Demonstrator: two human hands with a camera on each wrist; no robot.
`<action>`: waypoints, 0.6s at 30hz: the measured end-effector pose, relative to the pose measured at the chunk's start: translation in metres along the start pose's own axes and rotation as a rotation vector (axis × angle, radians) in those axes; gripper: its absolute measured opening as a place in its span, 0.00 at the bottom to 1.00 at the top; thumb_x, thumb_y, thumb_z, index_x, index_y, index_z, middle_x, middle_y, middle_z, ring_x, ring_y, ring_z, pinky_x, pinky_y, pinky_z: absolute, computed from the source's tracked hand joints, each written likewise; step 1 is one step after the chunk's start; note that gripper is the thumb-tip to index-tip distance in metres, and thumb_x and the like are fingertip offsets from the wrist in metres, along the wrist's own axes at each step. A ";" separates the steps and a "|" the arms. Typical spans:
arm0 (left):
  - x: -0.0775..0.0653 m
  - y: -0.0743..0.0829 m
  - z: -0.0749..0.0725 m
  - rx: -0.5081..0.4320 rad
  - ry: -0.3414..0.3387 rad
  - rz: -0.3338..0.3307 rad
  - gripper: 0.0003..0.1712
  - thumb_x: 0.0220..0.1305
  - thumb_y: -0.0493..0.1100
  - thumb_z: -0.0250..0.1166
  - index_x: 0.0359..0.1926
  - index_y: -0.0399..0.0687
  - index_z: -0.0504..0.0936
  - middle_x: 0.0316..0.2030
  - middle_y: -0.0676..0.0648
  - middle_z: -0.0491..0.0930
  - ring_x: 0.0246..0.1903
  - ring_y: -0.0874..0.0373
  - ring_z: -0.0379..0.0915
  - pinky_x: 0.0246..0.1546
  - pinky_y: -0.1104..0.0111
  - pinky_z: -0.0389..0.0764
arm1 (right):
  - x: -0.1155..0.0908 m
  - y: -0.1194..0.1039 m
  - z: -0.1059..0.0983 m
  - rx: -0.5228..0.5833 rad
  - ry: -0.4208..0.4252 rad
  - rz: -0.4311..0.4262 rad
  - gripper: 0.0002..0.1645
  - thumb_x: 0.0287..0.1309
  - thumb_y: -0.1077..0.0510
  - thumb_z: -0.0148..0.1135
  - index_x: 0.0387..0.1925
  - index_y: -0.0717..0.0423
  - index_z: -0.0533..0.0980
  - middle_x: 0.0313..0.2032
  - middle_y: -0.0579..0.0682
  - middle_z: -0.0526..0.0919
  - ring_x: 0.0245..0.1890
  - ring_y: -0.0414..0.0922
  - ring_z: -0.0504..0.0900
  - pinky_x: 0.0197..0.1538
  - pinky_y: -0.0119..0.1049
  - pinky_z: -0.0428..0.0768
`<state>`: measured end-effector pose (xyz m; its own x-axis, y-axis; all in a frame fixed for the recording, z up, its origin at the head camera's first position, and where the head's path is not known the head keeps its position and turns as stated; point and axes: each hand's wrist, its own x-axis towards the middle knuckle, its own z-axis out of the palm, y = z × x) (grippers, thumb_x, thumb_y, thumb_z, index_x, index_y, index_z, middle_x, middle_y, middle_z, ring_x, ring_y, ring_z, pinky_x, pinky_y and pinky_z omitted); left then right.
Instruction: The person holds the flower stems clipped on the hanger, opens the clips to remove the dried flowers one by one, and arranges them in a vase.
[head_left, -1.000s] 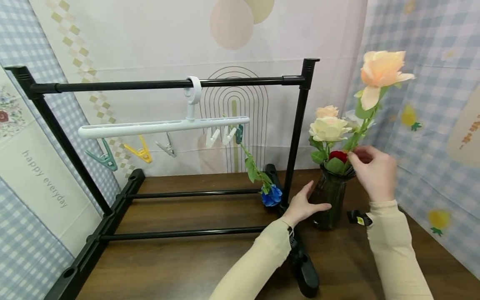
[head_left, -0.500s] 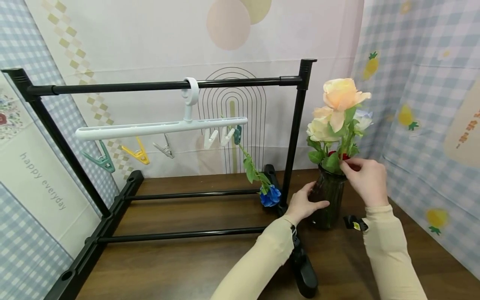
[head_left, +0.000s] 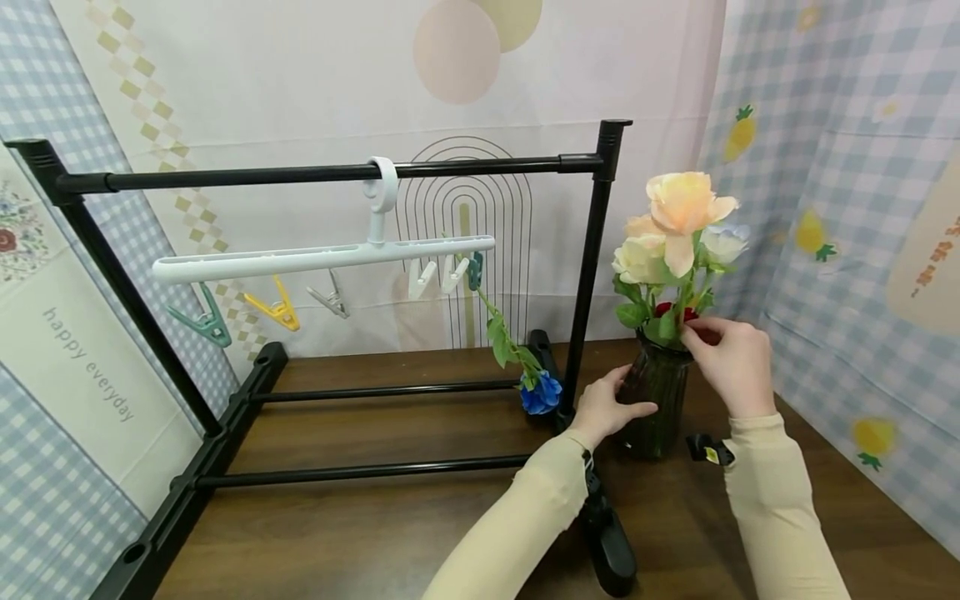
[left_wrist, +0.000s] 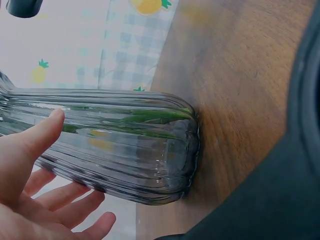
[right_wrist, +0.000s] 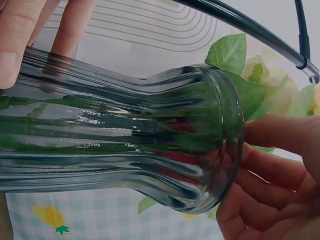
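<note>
In the head view, a ribbed dark glass vase (head_left: 660, 404) stands upright on the wooden table. My left hand (head_left: 602, 408) grips its left side, thumb in front and fingers behind the glass. At the vase's mouth my right hand (head_left: 737, 360) pinches the stem of a tall peach rose (head_left: 684, 207). Cream roses (head_left: 640, 257), a pale white flower (head_left: 723, 243) and a red flower (head_left: 690, 314) share the vase. Green stems show through the vase (left_wrist: 120, 145) in the left wrist view. My fingertips at the stem are partly hidden in the right wrist view.
A black rack (head_left: 480, 165) stands left of the vase. From it hangs a white hanger (head_left: 322, 257) with several clips, including a yellow clip (head_left: 276, 307). One clip holds a blue flower (head_left: 541, 392) head down, near the rack's right foot. A checked cloth wall (head_left: 840, 275) rises on the right.
The peach rose has come down and left, deeper into the vase, with my right hand lowering along with it. My left hand has closed in slightly on the vase.
</note>
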<state>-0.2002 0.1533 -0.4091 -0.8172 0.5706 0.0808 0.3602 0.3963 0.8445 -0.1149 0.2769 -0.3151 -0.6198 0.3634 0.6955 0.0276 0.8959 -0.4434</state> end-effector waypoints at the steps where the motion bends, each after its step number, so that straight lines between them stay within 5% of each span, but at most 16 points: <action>1: 0.000 0.000 0.000 0.001 -0.001 -0.001 0.39 0.55 0.56 0.72 0.68 0.62 0.69 0.60 0.49 0.78 0.60 0.57 0.74 0.58 0.63 0.76 | 0.000 0.000 -0.001 0.001 -0.003 0.007 0.16 0.60 0.57 0.61 0.39 0.67 0.85 0.31 0.67 0.86 0.29 0.62 0.83 0.33 0.52 0.78; 6: 0.001 0.001 -0.001 0.004 -0.003 -0.006 0.39 0.55 0.56 0.72 0.67 0.62 0.70 0.60 0.49 0.78 0.59 0.57 0.74 0.59 0.63 0.76 | 0.000 0.001 -0.004 0.006 -0.016 0.037 0.16 0.60 0.56 0.62 0.41 0.65 0.84 0.34 0.66 0.87 0.32 0.61 0.84 0.28 0.26 0.72; 9: 0.001 0.001 -0.001 0.005 -0.002 -0.008 0.39 0.55 0.56 0.72 0.67 0.62 0.70 0.60 0.49 0.78 0.59 0.57 0.74 0.58 0.63 0.76 | -0.002 0.001 -0.005 0.032 0.009 0.044 0.15 0.61 0.56 0.61 0.41 0.63 0.85 0.34 0.65 0.87 0.26 0.35 0.82 0.28 0.16 0.64; 12: 0.000 0.001 -0.001 0.010 -0.001 -0.008 0.39 0.55 0.56 0.72 0.67 0.62 0.70 0.60 0.49 0.79 0.59 0.56 0.75 0.59 0.62 0.75 | -0.006 -0.003 -0.007 0.089 0.090 0.043 0.13 0.61 0.57 0.62 0.38 0.63 0.85 0.31 0.64 0.87 0.23 0.15 0.68 0.27 0.14 0.63; 13: 0.000 0.001 -0.001 0.012 -0.001 -0.007 0.39 0.55 0.56 0.72 0.67 0.62 0.70 0.59 0.49 0.79 0.59 0.56 0.75 0.58 0.62 0.75 | -0.007 -0.005 -0.008 0.109 0.127 0.039 0.13 0.60 0.57 0.62 0.37 0.62 0.85 0.28 0.57 0.88 0.23 0.11 0.62 0.27 0.13 0.63; 18: 0.001 0.000 -0.002 0.023 -0.015 -0.010 0.39 0.55 0.56 0.72 0.68 0.62 0.69 0.60 0.49 0.78 0.60 0.57 0.74 0.59 0.63 0.75 | -0.011 -0.024 -0.014 0.209 0.278 -0.060 0.09 0.57 0.60 0.66 0.33 0.63 0.85 0.25 0.15 0.75 0.25 0.13 0.66 0.29 0.11 0.64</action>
<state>-0.2017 0.1526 -0.4083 -0.8139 0.5775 0.0639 0.3623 0.4186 0.8328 -0.0977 0.2547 -0.3039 -0.3775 0.3933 0.8383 -0.1809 0.8565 -0.4834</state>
